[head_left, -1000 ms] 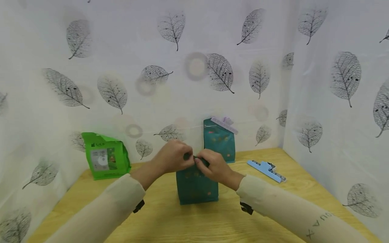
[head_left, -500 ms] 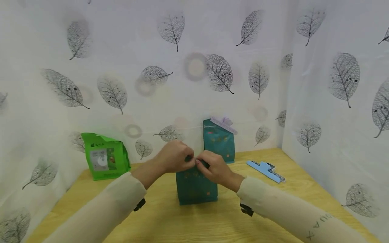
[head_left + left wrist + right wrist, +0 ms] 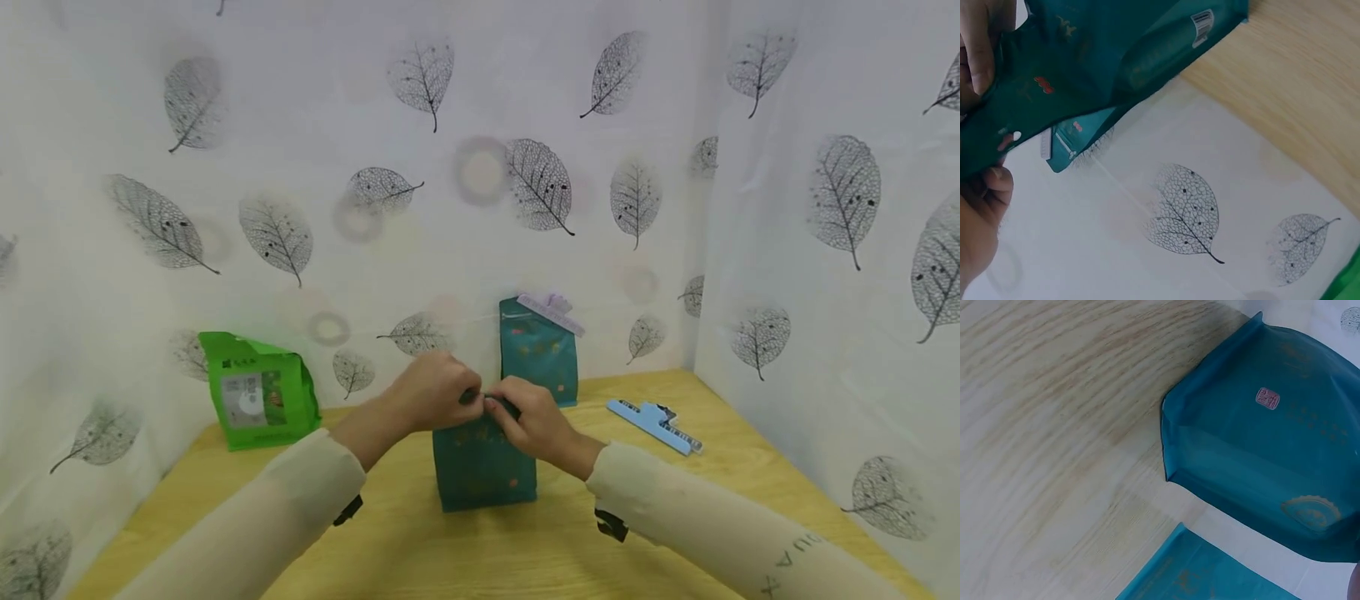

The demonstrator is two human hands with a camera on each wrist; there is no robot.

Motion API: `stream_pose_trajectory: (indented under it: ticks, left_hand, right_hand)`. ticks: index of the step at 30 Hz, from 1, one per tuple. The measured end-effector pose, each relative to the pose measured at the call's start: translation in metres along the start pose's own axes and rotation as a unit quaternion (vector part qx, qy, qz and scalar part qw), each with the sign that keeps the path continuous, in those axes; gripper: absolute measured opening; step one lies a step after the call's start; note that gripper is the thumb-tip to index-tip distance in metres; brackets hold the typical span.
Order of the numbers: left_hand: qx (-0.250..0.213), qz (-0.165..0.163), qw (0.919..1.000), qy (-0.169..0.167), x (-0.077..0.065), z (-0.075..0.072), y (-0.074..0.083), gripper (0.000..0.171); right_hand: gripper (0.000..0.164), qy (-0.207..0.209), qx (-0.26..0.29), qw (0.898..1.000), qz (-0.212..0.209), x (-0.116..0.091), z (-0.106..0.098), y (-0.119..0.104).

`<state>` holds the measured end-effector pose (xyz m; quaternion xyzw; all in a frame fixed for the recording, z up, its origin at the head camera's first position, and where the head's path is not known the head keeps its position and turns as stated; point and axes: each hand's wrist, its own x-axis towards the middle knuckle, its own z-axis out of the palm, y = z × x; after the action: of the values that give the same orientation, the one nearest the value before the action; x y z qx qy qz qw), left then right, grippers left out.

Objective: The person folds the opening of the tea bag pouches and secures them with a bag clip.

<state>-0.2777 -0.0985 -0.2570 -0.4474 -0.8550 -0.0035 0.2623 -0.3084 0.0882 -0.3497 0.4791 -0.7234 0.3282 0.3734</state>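
While front bag [image 3: 486, 473] stands below | left grip [image 3: 438, 392], right grip [image 3: 534, 419] apparently pinch its top

I'm standing at a small screened-off booth: pale sheeting [image 3: 315, 100], printed with dark skeleton leaves [image 3: 538, 185], hangs behind and to both sides of a wood-grain counter [image 3: 390, 542] (whether a home or a workplace lies beyond it, I can't tell from this spot).
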Motion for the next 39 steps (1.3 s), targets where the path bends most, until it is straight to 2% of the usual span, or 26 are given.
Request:
stream_pose_trajectory:
  ticks: [7,12,22,27,31,34,39]
  left_hand:
    - [0.02,-0.025,0.9993,-0.02,0.002,-0.002,0.002,0.031]
    - [0.023,-0.017,0.9994,-0.021,0.001,0.001,0.001,0.03]
    - [0.058,0.005,0.9983,0.004,0.001,0.005,0.004,0.032]
    - [0.07,-0.009,0.9974,-0.014,0.004,0.005,0.007,0.031]
    - [0.068,-0.004,0.9975,-0.019,0.005,0.005,0.008,0.028]
    - [0.07,-0.006,0.9974,-0.015,0.005,0.006,0.008,0.032]
    - [0.077,0.0,0.9969,-0.011,0.003,0.008,0.005,0.034]
  right_hand:
    - [0.006,0.011,-0.02,1.0,-0.003,0.001,0.001,0.003]
    - [0.009,-0.001,-0.012,1.0,-0.003,-0.003,-0.003,0.001]
    - [0.005,0.0,-0.031,0.999,0.032,-0.001,-0.006,-0.002]
    - [0.008,0.006,-0.046,0.998,0.035,-0.003,-0.007,0.0]
    - [0.013,0.007,-0.052,0.998,0.024,-0.004,-0.008,0.0]
    - [0.016,-0.006,-0.057,0.998,0.029,-0.004,-0.008,-0.001]
    - [0.014,-0.057,-0.04,0.996,0.056,-0.006,-0.011,-0.004]
